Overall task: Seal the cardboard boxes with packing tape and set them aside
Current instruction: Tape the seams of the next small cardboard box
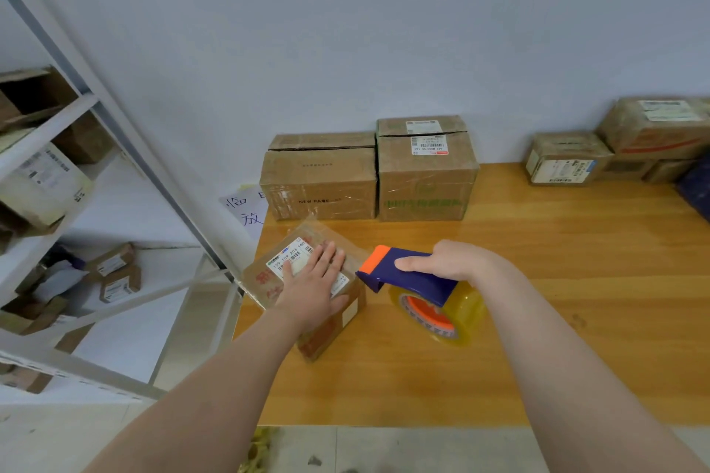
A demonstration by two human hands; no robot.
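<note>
Item inspected: a small brown cardboard box with a white shipping label (334, 326). It sits skewed at the 9 o'clock corner of the light wooden desk (557, 280), close to the edge.

My left grip (313, 280) lies flat on the box top with fingers straight, pressing and clasping nothing. My right grip (449, 261) is wrapped round the handle of the blue tape dispenser with an orange nose (407, 273). That nose sits just beside the box's 3 o'clock edge. I cannot tell whether a strip is already anchored.

Recommendation: press the box firmly so it cannot slide off the corner, start the tape low on the side face, draw straight over the seam, and clear my fingers from the path.

Two larger taped cartons (319, 180) stand at 12 o'clock against the wall.
</note>
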